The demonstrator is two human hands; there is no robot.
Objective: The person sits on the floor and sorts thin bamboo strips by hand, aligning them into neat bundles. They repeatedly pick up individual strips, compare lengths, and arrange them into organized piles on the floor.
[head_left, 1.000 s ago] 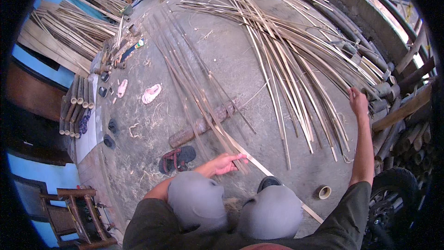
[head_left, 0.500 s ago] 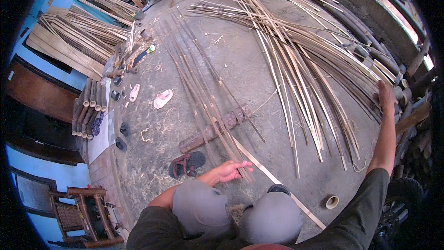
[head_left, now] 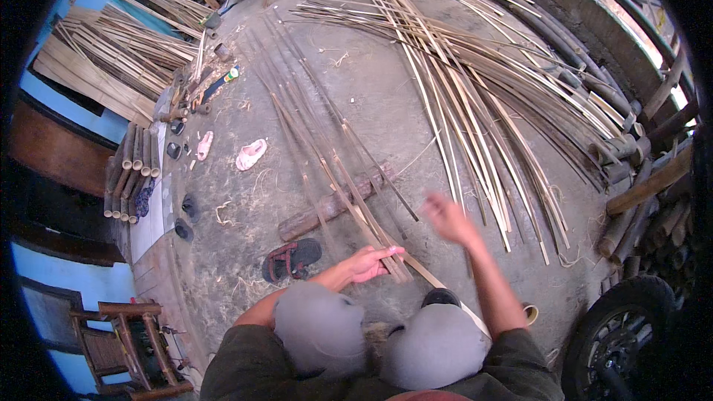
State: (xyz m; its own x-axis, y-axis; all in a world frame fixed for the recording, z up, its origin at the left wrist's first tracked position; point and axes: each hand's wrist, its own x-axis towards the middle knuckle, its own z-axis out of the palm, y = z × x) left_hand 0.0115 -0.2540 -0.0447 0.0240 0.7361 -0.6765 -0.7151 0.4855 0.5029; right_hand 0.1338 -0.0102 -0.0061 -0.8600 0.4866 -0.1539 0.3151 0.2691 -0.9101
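My left hand (head_left: 365,264) is closed around the near ends of several long, thin bamboo strips (head_left: 329,172), just in front of my knees. The strips reach away over the floor and pass above a short round log (head_left: 303,222). Motion smears my right hand (head_left: 450,221), which is over the floor to the right of the held strips; its fingers cannot be made out. A wider pale strip (head_left: 425,272) slants from beside my left hand toward my right knee, partly hidden by my shoe and leg.
A big crossing pile of bamboo strips (head_left: 475,104) covers the floor at the right. A black sandal (head_left: 293,260) lies by the log, and pink slippers (head_left: 251,154) lie farther left. A wheel (head_left: 620,341) stands at the lower right. Cut bamboo tubes (head_left: 134,171) are stacked at the left.
My right hand has swung in from the far right, beside the pile and bamboo poles, to near the held strips. My left hand keeps its hold. The view has shifted slightly.
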